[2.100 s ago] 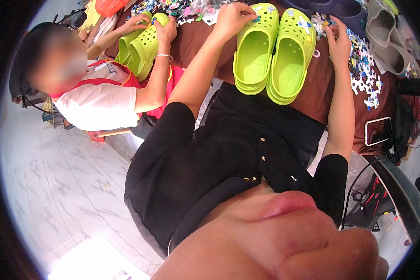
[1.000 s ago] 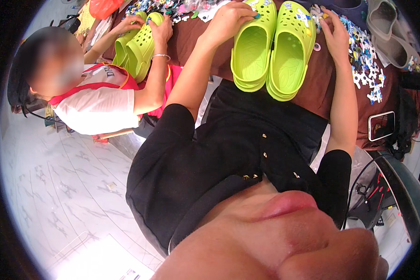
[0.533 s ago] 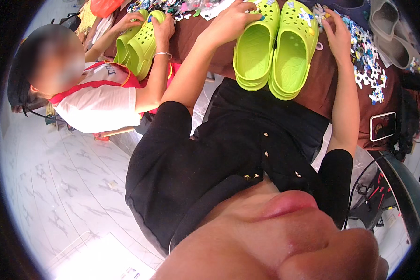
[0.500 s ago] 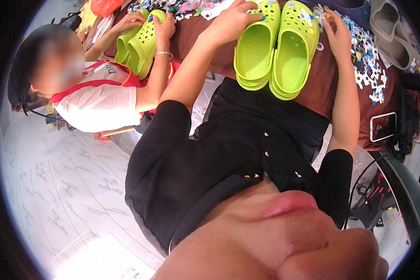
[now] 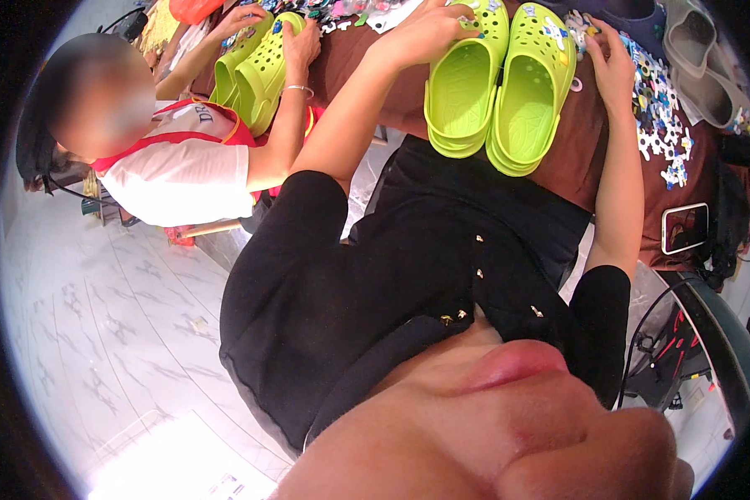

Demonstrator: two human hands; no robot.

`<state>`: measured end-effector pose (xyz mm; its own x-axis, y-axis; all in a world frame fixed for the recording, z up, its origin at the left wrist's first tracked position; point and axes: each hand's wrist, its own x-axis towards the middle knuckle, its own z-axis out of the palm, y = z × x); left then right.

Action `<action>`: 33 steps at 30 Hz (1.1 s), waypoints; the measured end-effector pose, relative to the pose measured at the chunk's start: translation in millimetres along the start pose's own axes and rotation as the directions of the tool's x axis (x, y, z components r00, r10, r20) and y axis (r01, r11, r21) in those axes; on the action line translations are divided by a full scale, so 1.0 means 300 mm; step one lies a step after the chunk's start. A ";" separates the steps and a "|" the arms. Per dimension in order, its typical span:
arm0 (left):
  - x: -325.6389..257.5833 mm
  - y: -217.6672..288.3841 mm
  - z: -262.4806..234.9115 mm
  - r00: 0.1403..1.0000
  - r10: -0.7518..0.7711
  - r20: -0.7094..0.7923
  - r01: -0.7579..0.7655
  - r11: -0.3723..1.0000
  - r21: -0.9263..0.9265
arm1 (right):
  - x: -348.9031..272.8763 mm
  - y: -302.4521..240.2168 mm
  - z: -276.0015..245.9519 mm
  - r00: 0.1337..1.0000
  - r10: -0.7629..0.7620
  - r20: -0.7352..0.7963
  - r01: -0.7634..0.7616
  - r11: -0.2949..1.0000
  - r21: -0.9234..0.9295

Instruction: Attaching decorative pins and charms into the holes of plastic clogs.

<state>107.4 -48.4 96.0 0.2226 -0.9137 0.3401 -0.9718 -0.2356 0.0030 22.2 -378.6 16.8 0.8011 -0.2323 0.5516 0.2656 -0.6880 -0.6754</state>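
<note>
A pair of bright green clogs stands side by side on the brown-covered table, toes pointing away from me: the left clog (image 5: pixel 460 92) and the right clog (image 5: pixel 529 92). Small charms (image 5: pixel 552 27) decorate the right clog's upper. My left hand (image 5: pixel 425 35) grips the left clog's upper from its outer side, with a small teal-blue spot at its fingertips. To the right of the pair, my right hand (image 5: pixel 610 62) reaches down among loose charms (image 5: pixel 577 23), its thumb and fingers apart. Both toes run partly out of the picture's top.
At left, a person in a white top (image 5: pixel 187 179) handles another green clog (image 5: pixel 262 75). Many loose charms (image 5: pixel 662 117) cover the table's right side, near grey clogs (image 5: pixel 693 42). A phone (image 5: pixel 685 228) lies by the right edge. Brown cloth (image 5: pixel 375 96) covers the table.
The clogs and my left hand appear slightly farther right. My right hand has shifted a little, its fingertips now over the loose charms. The other person's hands remain on their clogs.
</note>
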 end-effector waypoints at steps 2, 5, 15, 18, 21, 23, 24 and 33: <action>-0.003 -0.005 0.007 1.000 0.001 0.015 -0.001 1.000 0.001 | -0.003 0.002 0.001 1.000 -0.015 -0.006 0.015 1.000 -0.011; -0.004 -0.016 0.016 0.999 0.026 0.035 -0.027 0.999 0.020 | -0.001 0.006 0.002 1.000 -0.009 0.003 0.009 1.000 -0.021; -0.002 -0.098 -0.044 0.966 -0.058 0.251 0.126 0.957 -0.263 | 0.011 0.031 0.007 0.998 -0.038 -0.044 0.037 0.999 -0.020; 0.036 -0.069 -0.094 0.954 -0.062 0.293 0.142 0.955 -0.259 | 0.014 0.022 0.004 0.995 -0.084 -0.043 0.083 0.996 -0.038; 0.055 0.001 -0.144 0.941 -0.074 0.331 0.146 0.969 -0.197 | 0.010 0.013 0.006 0.999 -0.032 -0.019 0.031 0.999 -0.038; 0.054 0.040 -0.153 0.940 -0.083 0.330 0.130 0.984 -0.121 | 0.006 -0.003 0.008 0.998 -0.064 -0.014 0.064 0.998 -0.019; 0.055 0.058 -0.152 0.945 -0.131 0.299 0.166 0.982 -0.094 | 0.005 -0.016 0.004 0.998 -0.059 -0.016 0.059 0.998 -0.018; 0.035 0.160 0.060 0.905 -0.395 -0.159 0.426 0.831 0.357 | -0.008 -0.086 -0.012 0.997 -0.033 -0.071 0.038 0.998 0.058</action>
<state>64.6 -75.2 82.8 0.5726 -0.6809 0.4565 -0.6856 -0.7031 -0.1887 11.7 -362.7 34.7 0.7514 -0.2577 0.6075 0.3263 -0.6551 -0.6814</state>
